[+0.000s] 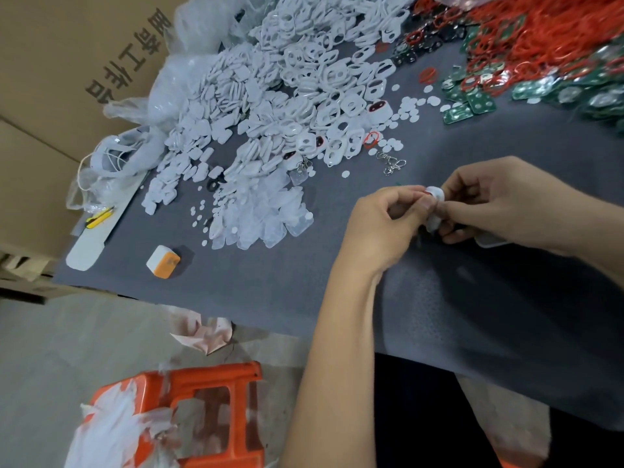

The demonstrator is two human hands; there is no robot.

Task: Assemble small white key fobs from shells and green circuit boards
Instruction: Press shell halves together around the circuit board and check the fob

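Observation:
My left hand and my right hand meet above the grey table, both pinching a small white key fob shell between their fingertips. A bit of red shows at the shell's top edge. Most of the fob is hidden by my fingers. A big heap of white shells lies at the back middle. Green circuit boards lie in a pile at the back right, mixed with red rings.
Clear plastic covers and small white discs are scattered left of my hands. Metal clasps lie nearby. An orange-and-white block sits near the table's left edge. An orange stool stands on the floor below.

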